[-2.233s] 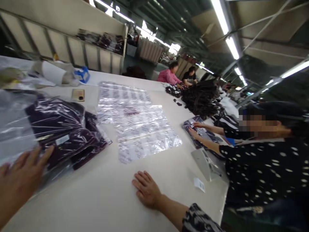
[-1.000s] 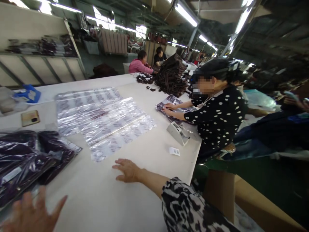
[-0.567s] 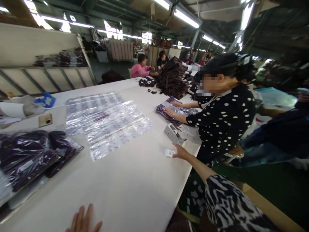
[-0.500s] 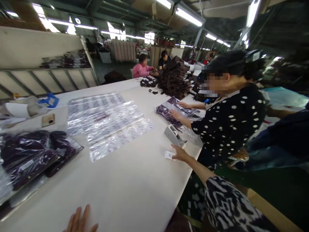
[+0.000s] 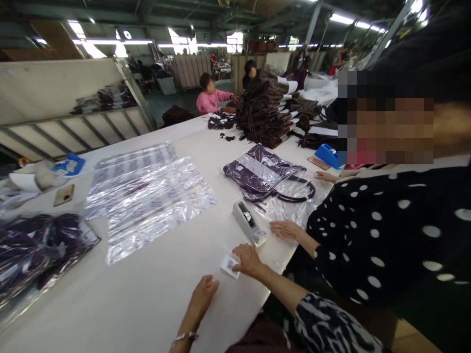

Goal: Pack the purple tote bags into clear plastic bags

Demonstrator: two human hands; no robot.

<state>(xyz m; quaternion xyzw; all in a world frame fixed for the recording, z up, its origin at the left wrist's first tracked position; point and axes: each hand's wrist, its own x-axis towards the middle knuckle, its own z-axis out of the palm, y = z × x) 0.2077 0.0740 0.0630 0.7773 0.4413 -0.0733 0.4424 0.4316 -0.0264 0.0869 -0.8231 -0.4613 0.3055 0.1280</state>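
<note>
Small printed marks show on a white label (image 5: pixel 227 265) near the table's right edge. My right hand (image 5: pixel 249 261) is at that label, its thumb on the label's right side and the fingers arched above it. Just left and nearer to me, my left hand (image 5: pixel 204 293) is loosely closed, fingers curled in, with nothing visible in it. A grey tape dispenser (image 5: pixel 248 224) stands just beyond my right hand. Behind the dispenser lies a dark purple bag (image 5: pixel 253 172) with looped handles, in clear plastic.
Clear plastic sleeves (image 5: pixel 154 201) lie mid-table. Wrapped dark goods (image 5: pixel 33 250) and a phone (image 5: pixel 64 195) are at the left. A tall pile of brown pieces (image 5: pixel 268 110) stands at the back. A co-worker in a dotted top (image 5: pixel 360 235) stands close on my right.
My left hand has come from the lower left toward the label, its spread fingers now curled. My right hand stays at the label. The co-worker's hands have left the wrapped bag, and the view has shifted.
</note>
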